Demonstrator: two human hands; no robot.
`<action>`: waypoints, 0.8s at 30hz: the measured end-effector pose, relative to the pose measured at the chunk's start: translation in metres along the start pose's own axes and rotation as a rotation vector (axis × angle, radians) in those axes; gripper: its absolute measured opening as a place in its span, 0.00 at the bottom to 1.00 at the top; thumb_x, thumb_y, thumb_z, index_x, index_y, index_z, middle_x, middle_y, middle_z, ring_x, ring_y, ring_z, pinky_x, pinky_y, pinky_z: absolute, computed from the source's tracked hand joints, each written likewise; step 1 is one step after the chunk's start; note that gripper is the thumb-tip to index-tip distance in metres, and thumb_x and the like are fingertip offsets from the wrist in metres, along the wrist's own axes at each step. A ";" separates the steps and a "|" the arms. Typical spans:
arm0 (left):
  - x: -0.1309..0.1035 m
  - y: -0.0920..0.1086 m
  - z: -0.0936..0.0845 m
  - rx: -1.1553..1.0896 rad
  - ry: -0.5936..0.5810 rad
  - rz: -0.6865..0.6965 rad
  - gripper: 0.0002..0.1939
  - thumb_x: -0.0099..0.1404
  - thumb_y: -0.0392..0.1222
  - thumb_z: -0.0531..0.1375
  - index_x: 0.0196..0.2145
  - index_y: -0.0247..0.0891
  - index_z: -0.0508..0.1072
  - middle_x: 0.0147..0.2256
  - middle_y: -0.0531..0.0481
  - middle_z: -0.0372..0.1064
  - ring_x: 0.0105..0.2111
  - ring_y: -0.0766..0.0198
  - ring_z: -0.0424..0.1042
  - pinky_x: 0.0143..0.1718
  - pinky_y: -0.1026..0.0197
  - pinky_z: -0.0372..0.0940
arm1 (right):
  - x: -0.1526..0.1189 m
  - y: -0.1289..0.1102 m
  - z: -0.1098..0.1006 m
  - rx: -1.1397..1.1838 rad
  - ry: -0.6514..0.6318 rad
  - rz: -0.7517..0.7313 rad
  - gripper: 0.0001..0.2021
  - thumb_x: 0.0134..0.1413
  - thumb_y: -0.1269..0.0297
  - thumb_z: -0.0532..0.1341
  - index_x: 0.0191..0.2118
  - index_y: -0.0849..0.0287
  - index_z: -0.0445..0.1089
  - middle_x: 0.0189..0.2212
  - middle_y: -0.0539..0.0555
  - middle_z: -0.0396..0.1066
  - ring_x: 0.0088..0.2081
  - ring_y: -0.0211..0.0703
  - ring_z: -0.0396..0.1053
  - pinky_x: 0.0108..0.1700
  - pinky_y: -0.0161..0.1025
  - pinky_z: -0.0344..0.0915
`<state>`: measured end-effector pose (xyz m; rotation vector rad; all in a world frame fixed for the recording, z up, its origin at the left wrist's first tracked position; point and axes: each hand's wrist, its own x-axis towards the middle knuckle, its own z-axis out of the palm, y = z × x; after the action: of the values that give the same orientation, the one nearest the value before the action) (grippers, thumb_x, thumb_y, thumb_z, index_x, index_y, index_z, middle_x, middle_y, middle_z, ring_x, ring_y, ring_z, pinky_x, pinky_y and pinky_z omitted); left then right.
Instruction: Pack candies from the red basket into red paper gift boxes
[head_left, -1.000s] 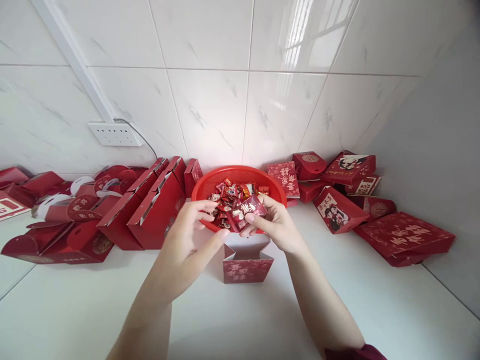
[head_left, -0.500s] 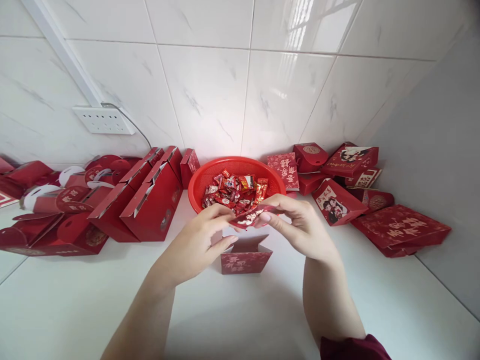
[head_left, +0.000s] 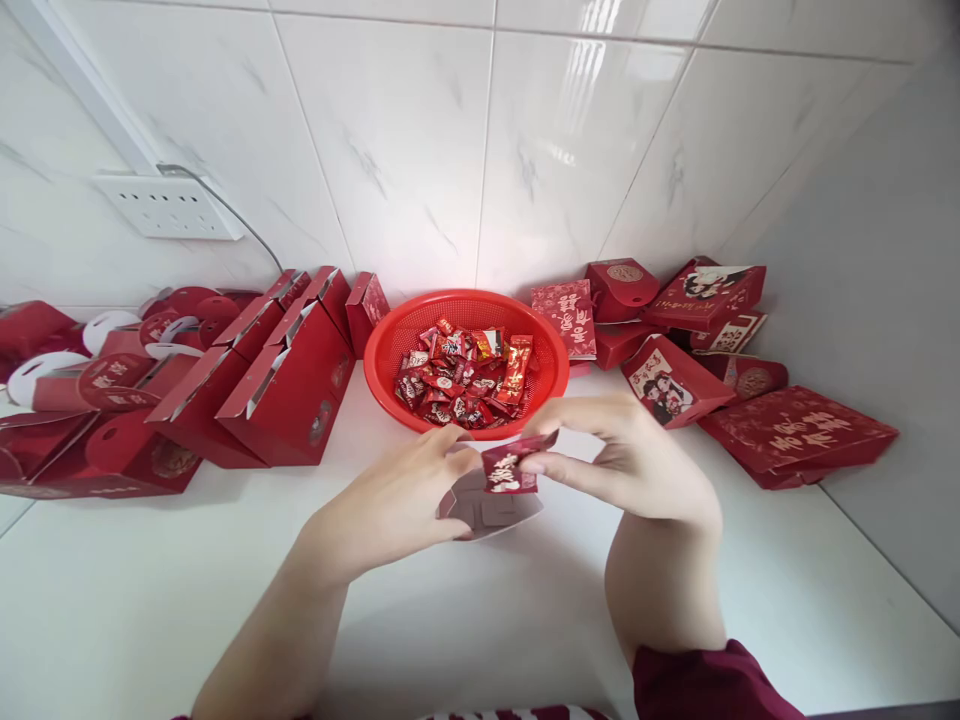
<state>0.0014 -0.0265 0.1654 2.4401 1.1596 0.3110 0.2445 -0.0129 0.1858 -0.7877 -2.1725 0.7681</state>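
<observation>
Between the thumb and fingers of my right hand (head_left: 637, 460) is a dark red candy packet (head_left: 510, 472) with white lettering. It hangs over the open top of a small cardboard box (head_left: 501, 515), whose pale inside shows. My left hand (head_left: 405, 495) grips the left side of that box, thumb at the near corner and fingers toward the back; the fingertips are partly hidden. Just behind both hands stands a red plastic basket (head_left: 379, 375) holding several wrapped candies (head_left: 457, 375).
Tall red boxes (head_left: 289, 390) and handled red boxes (head_left: 142, 450) stand at the left. More red gift boxes (head_left: 799, 435) are piled at the right, near a grey side wall (head_left: 862, 250). A socket strip (head_left: 169, 207) with a cable is on the tiled wall behind.
The packet, earlier between both hands, is now in my right hand only and lower, over the box. My left hand has moved down to the box. The view has tilted downward.
</observation>
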 end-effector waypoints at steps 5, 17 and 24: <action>0.003 -0.003 -0.004 -0.015 -0.115 -0.015 0.14 0.61 0.40 0.61 0.46 0.48 0.73 0.40 0.49 0.69 0.39 0.55 0.70 0.35 0.59 0.65 | 0.006 0.016 0.016 -0.070 -0.324 0.172 0.09 0.61 0.64 0.59 0.45 0.53 0.73 0.37 0.52 0.77 0.36 0.44 0.74 0.38 0.38 0.69; 0.031 -0.060 -0.013 -0.181 0.459 0.011 0.09 0.67 0.46 0.56 0.33 0.39 0.71 0.40 0.49 0.73 0.42 0.61 0.72 0.45 0.61 0.63 | 0.030 0.062 0.005 -0.089 -0.017 0.334 0.14 0.65 0.58 0.52 0.35 0.57 0.71 0.34 0.51 0.75 0.38 0.43 0.71 0.40 0.38 0.65; 0.053 -0.117 0.031 0.043 0.644 -0.125 0.21 0.69 0.44 0.50 0.19 0.38 0.67 0.20 0.51 0.69 0.26 0.62 0.68 0.41 0.58 0.60 | 0.089 0.102 0.048 -0.071 -0.841 0.218 0.07 0.54 0.63 0.62 0.36 0.58 0.77 0.41 0.53 0.77 0.44 0.46 0.73 0.47 0.38 0.67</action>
<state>-0.0337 0.0719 0.0849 2.3502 1.5698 1.0982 0.1877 0.1025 0.1213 -0.8379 -2.8857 1.3138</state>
